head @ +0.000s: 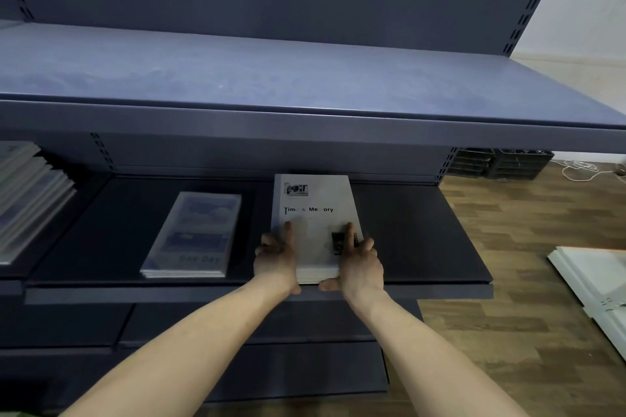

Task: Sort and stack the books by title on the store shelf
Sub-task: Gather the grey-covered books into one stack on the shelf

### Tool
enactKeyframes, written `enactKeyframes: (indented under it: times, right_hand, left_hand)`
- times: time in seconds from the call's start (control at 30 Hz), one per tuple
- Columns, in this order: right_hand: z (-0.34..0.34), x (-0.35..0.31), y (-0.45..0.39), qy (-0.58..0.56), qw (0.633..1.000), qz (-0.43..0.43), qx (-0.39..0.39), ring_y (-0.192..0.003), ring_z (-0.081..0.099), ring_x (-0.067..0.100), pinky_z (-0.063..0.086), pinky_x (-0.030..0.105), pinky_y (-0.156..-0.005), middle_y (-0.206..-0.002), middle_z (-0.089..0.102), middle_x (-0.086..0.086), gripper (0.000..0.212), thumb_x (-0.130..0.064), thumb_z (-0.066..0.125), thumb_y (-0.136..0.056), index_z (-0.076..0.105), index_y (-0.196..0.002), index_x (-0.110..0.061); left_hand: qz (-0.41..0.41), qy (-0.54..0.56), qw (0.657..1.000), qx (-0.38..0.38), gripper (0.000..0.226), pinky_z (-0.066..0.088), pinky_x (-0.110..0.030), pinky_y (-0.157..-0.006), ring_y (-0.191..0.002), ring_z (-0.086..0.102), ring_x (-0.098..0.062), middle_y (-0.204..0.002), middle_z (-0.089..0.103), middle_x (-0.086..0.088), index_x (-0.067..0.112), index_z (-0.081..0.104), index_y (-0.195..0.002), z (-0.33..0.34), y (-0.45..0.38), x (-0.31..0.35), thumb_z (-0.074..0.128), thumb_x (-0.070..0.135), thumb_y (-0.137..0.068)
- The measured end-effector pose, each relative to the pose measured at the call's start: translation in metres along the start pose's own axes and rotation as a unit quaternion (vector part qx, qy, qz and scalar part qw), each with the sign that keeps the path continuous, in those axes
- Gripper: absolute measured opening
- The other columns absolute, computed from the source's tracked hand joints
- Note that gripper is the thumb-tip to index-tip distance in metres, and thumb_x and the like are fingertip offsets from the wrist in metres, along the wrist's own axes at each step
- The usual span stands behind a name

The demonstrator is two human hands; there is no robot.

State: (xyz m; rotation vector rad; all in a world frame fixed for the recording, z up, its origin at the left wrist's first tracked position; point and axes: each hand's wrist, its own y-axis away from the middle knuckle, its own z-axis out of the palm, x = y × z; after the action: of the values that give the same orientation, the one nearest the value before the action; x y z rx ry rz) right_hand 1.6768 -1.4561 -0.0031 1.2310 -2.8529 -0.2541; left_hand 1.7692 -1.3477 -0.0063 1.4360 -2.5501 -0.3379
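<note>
Reading "Time & Memory" in black print across the cover of the white book (313, 213), top of a stack on the dark shelf (423, 230); some letters washed out by glare, leaving roughly "Tim & Me ory" legible. Showing "One Day" in dark, slanted lettering along the near edge of the blue-and-white book (196, 234), lying just left on the same shelf. Carrying small dark graphic blocks at the upper left and lower right of the white cover, too blurred for reading. Showing no legible print on the fanned stack (27, 193) at far left.
</note>
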Motion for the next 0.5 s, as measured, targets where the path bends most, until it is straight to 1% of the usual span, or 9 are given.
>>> enactKeyframes:
  times: [0.13, 0.2, 0.33, 0.43, 0.5]
  right_hand:
    - [0.0006, -0.0002, 0.0004, 0.002, 1.000, 0.003, -0.002, -0.118, 0.048, 0.025, 0.050, 0.030, -0.086, -0.143, 0.028, 0.021, 0.145, -0.066, 0.080, -0.060, -0.017, -0.155, -0.014]
    - [0.0001, 0.0005, -0.0002, 0.001, 1.000, 0.002, -0.004, -0.117, 0.049, 0.025, 0.050, 0.029, -0.086, -0.142, 0.029, 0.020, 0.146, -0.066, 0.081, -0.060, -0.018, -0.154, -0.014]
    - [-0.0002, 0.0022, -0.0036, -0.007, 1.000, -0.005, -0.013, -0.122, 0.047, 0.026, 0.050, 0.030, -0.089, -0.145, 0.026, 0.021, 0.145, -0.064, 0.081, -0.061, -0.018, -0.154, -0.015]
    - [0.0025, 0.0026, -0.0059, -0.004, 1.000, -0.009, -0.012, -0.121, 0.048, 0.025, 0.050, 0.029, -0.086, -0.146, 0.025, 0.022, 0.146, -0.066, 0.081, -0.059, -0.018, -0.154, -0.014]
    - [0.0030, 0.0023, -0.0070, -0.013, 1.000, -0.010, -0.017, -0.123, 0.047, 0.026, 0.050, 0.030, -0.087, -0.146, 0.025, 0.022, 0.147, -0.065, 0.081, -0.059, -0.018, -0.154, -0.014]
  left_hand:
    - [-0.001, 0.009, 1.000, -0.005, 0.134, 0.051, -0.036, -0.088, -0.128, 0.043, -0.039, -0.148, 0.018, -0.025, 0.020, -0.018, -0.153, -0.0006, 0.0005, -0.0010, 0.087, 0.034, -0.070]
    - [0.003, 0.009, 1.000, -0.009, 0.135, 0.050, -0.036, -0.091, -0.130, 0.041, -0.039, -0.149, 0.016, -0.026, 0.020, -0.020, -0.153, -0.0014, -0.0002, -0.0017, 0.087, 0.034, -0.071]
    - [0.001, 0.015, 1.000, -0.017, 0.138, 0.049, -0.038, -0.095, -0.132, 0.041, -0.039, -0.148, 0.018, -0.026, 0.022, -0.020, -0.153, -0.0027, -0.0038, -0.0018, 0.088, 0.034, -0.068]
    - [-0.001, 0.012, 1.000, -0.011, 0.138, 0.051, -0.038, -0.092, -0.127, 0.046, -0.037, -0.143, 0.024, -0.024, 0.021, -0.017, -0.153, -0.0006, -0.0044, -0.0008, 0.089, 0.035, -0.067]
    - [0.003, 0.013, 1.000, -0.005, 0.137, 0.051, -0.037, -0.090, -0.123, 0.049, -0.035, -0.141, 0.028, -0.023, 0.020, -0.015, -0.154, -0.0006, -0.0036, -0.0015, 0.089, 0.036, -0.067]
